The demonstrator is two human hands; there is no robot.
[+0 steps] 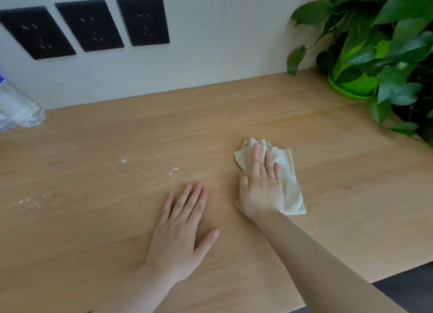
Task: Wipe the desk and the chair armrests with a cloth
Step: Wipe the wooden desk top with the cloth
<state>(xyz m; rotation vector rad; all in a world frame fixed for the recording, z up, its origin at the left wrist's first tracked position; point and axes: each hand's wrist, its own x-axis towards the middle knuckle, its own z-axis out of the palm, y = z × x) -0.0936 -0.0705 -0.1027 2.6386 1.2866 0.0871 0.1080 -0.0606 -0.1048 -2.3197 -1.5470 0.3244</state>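
Note:
A pale cream cloth (293,186) lies crumpled on the light wooden desk (351,172), right of centre. My right hand (262,188) presses flat on top of it, fingers stretched toward the wall. My left hand (180,233) rests palm down on the bare wood just to the left, fingers spread, holding nothing. White powdery specks (172,172) dot the desk left of the cloth, with more specks (29,201) near the left edge. No chair or armrest is in view.
A clear plastic bottle (16,106) lies at the far left against the wall. A leafy plant in a green pot (351,83) fills the back right corner. Three black wall sockets (90,24) sit above the desk. The desk's front edge (384,277) runs at the lower right.

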